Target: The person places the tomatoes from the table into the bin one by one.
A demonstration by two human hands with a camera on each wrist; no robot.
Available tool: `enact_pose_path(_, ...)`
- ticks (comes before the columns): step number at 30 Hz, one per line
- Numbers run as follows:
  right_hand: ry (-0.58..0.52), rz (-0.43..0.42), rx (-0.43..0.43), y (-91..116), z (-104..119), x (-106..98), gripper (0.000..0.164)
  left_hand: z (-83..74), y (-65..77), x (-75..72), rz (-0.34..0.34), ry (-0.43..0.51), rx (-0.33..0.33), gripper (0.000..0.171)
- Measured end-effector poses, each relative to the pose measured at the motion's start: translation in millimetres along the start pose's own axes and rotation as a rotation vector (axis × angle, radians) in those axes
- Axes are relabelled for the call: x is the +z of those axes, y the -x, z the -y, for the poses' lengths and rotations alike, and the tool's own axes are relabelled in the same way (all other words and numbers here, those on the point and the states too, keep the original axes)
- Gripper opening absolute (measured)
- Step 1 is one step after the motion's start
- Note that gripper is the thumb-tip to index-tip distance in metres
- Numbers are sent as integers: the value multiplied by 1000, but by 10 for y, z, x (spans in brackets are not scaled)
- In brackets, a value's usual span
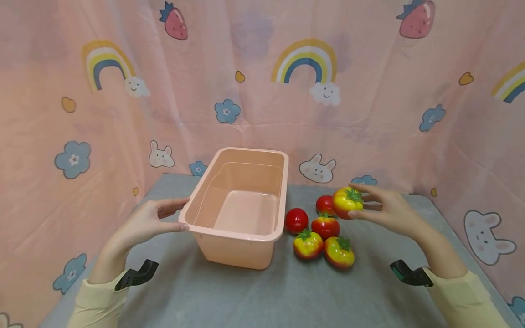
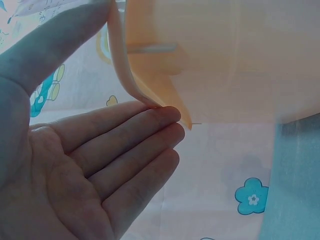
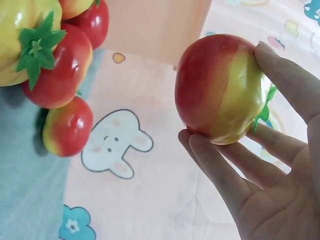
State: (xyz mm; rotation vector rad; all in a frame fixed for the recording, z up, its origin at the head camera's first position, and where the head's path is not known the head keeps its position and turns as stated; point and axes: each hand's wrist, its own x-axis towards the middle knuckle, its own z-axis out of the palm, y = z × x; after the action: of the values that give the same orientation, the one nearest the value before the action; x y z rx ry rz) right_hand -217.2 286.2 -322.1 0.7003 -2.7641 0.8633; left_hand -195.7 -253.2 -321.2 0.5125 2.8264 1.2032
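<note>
A pale peach plastic basin (image 1: pixel 239 253) stands upright on the table, empty inside. My left hand (image 1: pixel 149 223) touches the basin's near left corner with straight, spread fingers; the left wrist view shows fingertips and thumb (image 2: pixel 60 45) against the rim (image 2: pixel 120 65). My right hand (image 1: pixel 391 209) pinches a red and yellow tomato (image 1: pixel 343 203) with a green leafy top between thumb and fingers. In the right wrist view this tomato (image 3: pixel 217 90) hangs apart from the others. Below and left of it, several more tomatoes (image 1: pixel 325 226) lie clustered by the basin's right side.
The grey table (image 1: pixel 287 296) runs under everything. A pink printed curtain (image 1: pixel 254 114) closes off the back and both sides. In the cluster are a plain red tomato (image 1: pixel 296 221) beside the basin and a yellow one (image 1: pixel 339 253) at the near right.
</note>
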Motion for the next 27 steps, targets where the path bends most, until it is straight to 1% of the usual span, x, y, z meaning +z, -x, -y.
enact_pose_path(2, 3, 8, 11, -18, 26, -9, 65, -4, 0, -2, 1, 2, -3, 71)
enact_pose_path(8, -5, 27, 36, -86, 109, -35, 66, -17, 9, -4, 4, 5, 18, 69)
enact_pose_path(15, 2, 38, 14, -168, 177, -46, 66, -26, 16, -5, 6, 8, 20, 69)
enact_pose_path(20, -14, 54, -2, -221, 244, -57, 65, -26, 6, -2, 3, 9, 14, 68)
enact_pose_path(27, -15, 62, -37, -333, 302, -58, 64, -34, 4, -1, 7, 8, 8, 69)
